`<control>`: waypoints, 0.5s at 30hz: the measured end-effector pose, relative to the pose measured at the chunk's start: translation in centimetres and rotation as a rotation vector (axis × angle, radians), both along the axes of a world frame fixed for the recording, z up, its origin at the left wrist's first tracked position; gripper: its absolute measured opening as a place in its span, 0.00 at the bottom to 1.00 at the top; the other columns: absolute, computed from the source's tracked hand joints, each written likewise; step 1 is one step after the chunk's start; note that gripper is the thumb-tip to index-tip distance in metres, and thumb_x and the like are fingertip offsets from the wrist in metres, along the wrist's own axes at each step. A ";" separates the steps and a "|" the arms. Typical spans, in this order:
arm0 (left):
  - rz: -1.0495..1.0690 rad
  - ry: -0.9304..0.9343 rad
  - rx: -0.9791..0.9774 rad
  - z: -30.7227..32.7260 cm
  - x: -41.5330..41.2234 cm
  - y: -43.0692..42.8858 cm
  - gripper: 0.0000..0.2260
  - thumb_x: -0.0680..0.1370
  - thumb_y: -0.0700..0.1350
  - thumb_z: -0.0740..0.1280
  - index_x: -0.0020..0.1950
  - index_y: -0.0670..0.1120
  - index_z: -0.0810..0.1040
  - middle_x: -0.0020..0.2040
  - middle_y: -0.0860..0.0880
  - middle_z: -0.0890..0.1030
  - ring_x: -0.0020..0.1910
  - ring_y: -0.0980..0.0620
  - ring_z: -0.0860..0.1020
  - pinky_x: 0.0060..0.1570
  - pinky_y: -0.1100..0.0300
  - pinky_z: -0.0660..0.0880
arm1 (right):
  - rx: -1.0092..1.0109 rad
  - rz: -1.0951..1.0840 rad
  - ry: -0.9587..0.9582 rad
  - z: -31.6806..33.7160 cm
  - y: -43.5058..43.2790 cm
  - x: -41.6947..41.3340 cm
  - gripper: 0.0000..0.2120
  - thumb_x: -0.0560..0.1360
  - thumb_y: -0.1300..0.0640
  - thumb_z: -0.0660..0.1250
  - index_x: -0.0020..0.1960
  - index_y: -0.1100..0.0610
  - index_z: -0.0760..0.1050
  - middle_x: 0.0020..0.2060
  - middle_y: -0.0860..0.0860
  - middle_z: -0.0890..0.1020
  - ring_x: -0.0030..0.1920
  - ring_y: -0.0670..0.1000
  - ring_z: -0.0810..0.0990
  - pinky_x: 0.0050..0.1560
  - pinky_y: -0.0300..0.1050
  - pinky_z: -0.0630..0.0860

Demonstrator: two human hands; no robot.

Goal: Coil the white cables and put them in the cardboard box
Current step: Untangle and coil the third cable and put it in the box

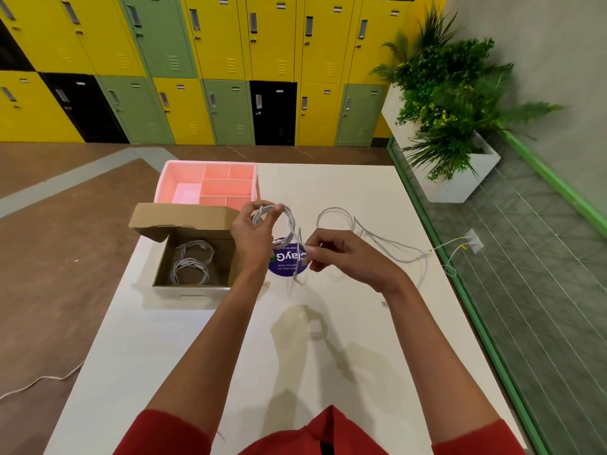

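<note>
Above surface (pixel 197 349), my left hand (pixel 253 238) grips coiled white cable (pixel 289 221); right hand (pixel 341 254) pinches its trailing strand. Two coils (pixel 192 262) in cardboard box (pixel 190 292).

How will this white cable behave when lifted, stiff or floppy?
Probably floppy: the cable droops in curves between the left hand and right hand. Likely light, since a pinch alone holds it. Its loops stand open, so may spring apart once released.

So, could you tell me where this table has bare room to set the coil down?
The near half of the table is bare, from the front of the cardboard box to the red sleeves. The far right corner, between the pink organiser and the loose cable, is also free. Mid-table is crowded: the left hand gripping the coil, the right hand pinching its tail.
</note>
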State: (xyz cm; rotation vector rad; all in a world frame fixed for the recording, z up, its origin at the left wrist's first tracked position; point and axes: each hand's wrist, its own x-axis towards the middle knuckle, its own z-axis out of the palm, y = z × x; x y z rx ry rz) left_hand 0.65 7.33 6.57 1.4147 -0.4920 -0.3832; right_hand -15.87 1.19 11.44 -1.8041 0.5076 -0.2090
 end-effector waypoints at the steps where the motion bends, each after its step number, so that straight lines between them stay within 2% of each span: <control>1: -0.008 0.053 -0.027 0.3 0.1 0.0 0.07 0.74 0.44 0.72 0.48 0.43 0.79 0.39 0.54 0.81 0.31 0.61 0.76 0.28 0.68 0.71 | -0.006 -0.004 0.021 -0.2 -0.2 -0.2 0.09 0.80 0.59 0.63 0.49 0.65 0.76 0.41 0.57 0.81 0.41 0.46 0.79 0.45 0.37 0.76; 5: -0.077 0.266 -0.169 1.5 -0.1 0.0 0.05 0.73 0.40 0.72 0.45 0.48 0.78 0.36 0.53 0.79 0.26 0.60 0.70 0.24 0.67 0.67 | -0.058 -0.089 0.118 -1.6 -0.5 -0.5 0.06 0.77 0.58 0.68 0.47 0.61 0.79 0.37 0.45 0.80 0.37 0.45 0.77 0.39 0.37 0.74; 6: -0.108 0.323 -0.209 1.7 -0.2 -0.1 0.05 0.74 0.40 0.72 0.45 0.47 0.78 0.34 0.54 0.79 0.25 0.60 0.69 0.24 0.67 0.67 | -0.062 -0.125 0.127 -2.0 -0.4 -0.4 0.05 0.76 0.58 0.69 0.46 0.61 0.80 0.37 0.46 0.80 0.36 0.44 0.76 0.37 0.36 0.74; 8: -0.193 0.422 -0.280 2.0 -0.7 -0.2 0.03 0.75 0.40 0.69 0.47 0.46 0.76 0.32 0.55 0.77 0.23 0.60 0.66 0.22 0.68 0.65 | -0.089 -0.198 0.140 -2.8 -0.2 0.1 0.05 0.74 0.59 0.71 0.45 0.61 0.81 0.39 0.52 0.81 0.34 0.45 0.76 0.36 0.34 0.74; 11: -0.286 0.507 -0.344 2.3 -2.0 -0.4 0.01 0.78 0.41 0.65 0.47 0.45 0.74 0.33 0.54 0.77 0.21 0.61 0.62 0.21 0.69 0.62 | -0.052 -0.311 0.119 -3.6 0.1 0.7 0.05 0.74 0.61 0.71 0.44 0.63 0.81 0.35 0.56 0.81 0.34 0.49 0.79 0.35 0.31 0.73; 13: -0.311 0.533 -0.356 2.5 -2.6 -0.5 0.03 0.80 0.41 0.63 0.47 0.44 0.74 0.32 0.54 0.77 0.20 0.61 0.60 0.21 0.70 0.60 | 0.026 -0.362 0.068 -3.7 0.4 1.2 0.05 0.74 0.63 0.70 0.45 0.65 0.81 0.35 0.55 0.82 0.34 0.49 0.81 0.38 0.33 0.76; 15: -0.315 0.558 -0.350 2.6 -2.9 -0.5 0.06 0.81 0.43 0.60 0.46 0.43 0.74 0.26 0.56 0.72 0.20 0.61 0.59 0.20 0.70 0.60 | 0.045 -0.398 0.022 -3.7 0.5 1.6 0.05 0.74 0.64 0.69 0.46 0.67 0.81 0.36 0.56 0.82 0.35 0.49 0.82 0.43 0.38 0.80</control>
